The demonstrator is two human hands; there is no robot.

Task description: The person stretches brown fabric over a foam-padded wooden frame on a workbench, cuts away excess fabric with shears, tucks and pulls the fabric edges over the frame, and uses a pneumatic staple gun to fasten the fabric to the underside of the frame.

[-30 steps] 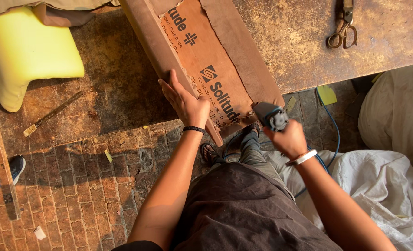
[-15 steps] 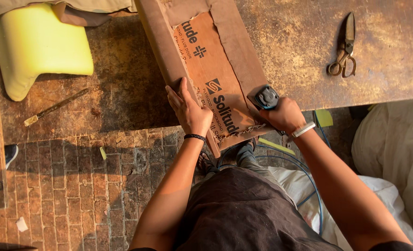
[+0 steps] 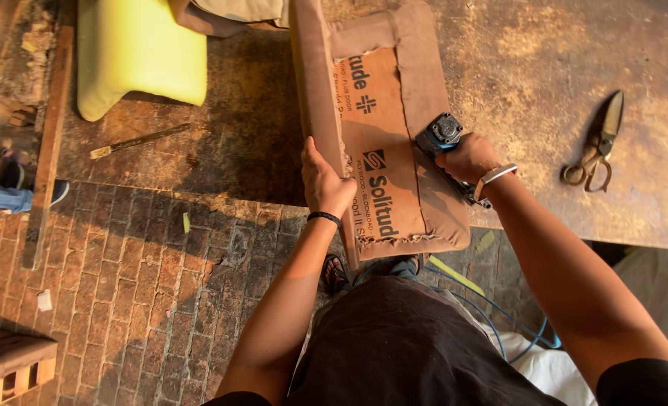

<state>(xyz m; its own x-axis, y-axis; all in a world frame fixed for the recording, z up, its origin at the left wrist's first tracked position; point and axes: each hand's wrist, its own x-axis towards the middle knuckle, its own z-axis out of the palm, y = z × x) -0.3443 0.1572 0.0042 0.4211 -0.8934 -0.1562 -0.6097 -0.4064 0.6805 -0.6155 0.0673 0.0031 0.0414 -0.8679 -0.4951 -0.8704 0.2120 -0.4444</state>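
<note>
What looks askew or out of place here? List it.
The fabric-wrapped plywood panel lies skewed, its near end overhanging the edge of the worn metal-topped table. The left hand steadies its edge; the right hand presses a blue staple gun on its border. Yellow foam scraps litter the brick floor.

A flat brown board lies on the worktable. It has black print and a small black square mark on it. Brown cloth is folded over its edges like a frame. No boxes, signs or screens show anywhere else.
</note>
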